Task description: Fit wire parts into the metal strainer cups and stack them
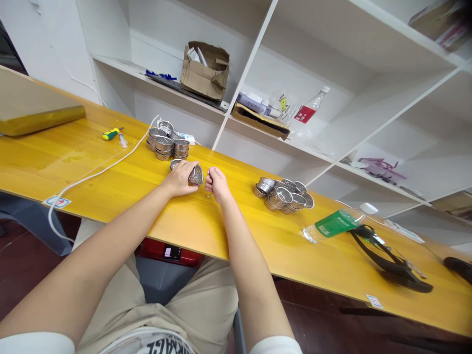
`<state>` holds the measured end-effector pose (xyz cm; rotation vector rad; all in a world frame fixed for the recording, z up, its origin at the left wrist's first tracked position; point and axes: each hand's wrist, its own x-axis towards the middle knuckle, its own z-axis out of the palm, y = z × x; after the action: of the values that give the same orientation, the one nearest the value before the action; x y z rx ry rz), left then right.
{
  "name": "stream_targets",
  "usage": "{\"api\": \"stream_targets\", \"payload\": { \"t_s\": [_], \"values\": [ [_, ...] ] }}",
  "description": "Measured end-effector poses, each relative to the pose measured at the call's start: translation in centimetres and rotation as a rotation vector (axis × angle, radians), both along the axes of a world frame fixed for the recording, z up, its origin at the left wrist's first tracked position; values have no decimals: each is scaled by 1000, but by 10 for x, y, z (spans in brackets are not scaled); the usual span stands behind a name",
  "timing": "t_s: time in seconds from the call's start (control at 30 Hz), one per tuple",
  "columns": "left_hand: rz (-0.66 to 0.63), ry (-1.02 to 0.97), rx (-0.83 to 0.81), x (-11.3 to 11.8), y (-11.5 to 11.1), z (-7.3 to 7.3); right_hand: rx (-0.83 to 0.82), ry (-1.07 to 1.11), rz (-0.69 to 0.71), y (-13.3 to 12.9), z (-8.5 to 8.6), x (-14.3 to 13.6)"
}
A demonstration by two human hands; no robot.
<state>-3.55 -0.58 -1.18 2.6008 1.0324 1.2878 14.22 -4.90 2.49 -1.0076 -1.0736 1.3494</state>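
Observation:
My left hand (177, 179) is closed around a small perforated metal cup (198, 174), tilted so that its opening points right, just over the yellow table. Behind that hand, another metal cup (174, 163) shows only in part. Close by on the right, my right hand (218, 185) makes a fist, and the end of a thin bent metal piece (209, 195) sticks out beneath it; the rest is hidden. Stacked perforated cups (163, 144) stand beyond my left hand. A second group of such cups (283, 195) is to the right, some tilted.
A white cable (106, 169) crosses the table (110, 162) at left, near a screwdriver (111, 133) and a large box (37, 105). On the right lie a green-labelled bottle (335, 223) and a black strap (387, 265). White shelves (236, 64) stand behind the table.

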Motion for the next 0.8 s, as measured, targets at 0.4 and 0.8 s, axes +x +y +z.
{"api": "stream_targets", "payload": {
  "t_s": [0.4,0.8],
  "values": [
    [-136,90,182,4,2,-6,-229,35,126,1,1,4],
    [-146,123,162,5,0,-7,-299,-36,234,1,4,10]
  ]
}}
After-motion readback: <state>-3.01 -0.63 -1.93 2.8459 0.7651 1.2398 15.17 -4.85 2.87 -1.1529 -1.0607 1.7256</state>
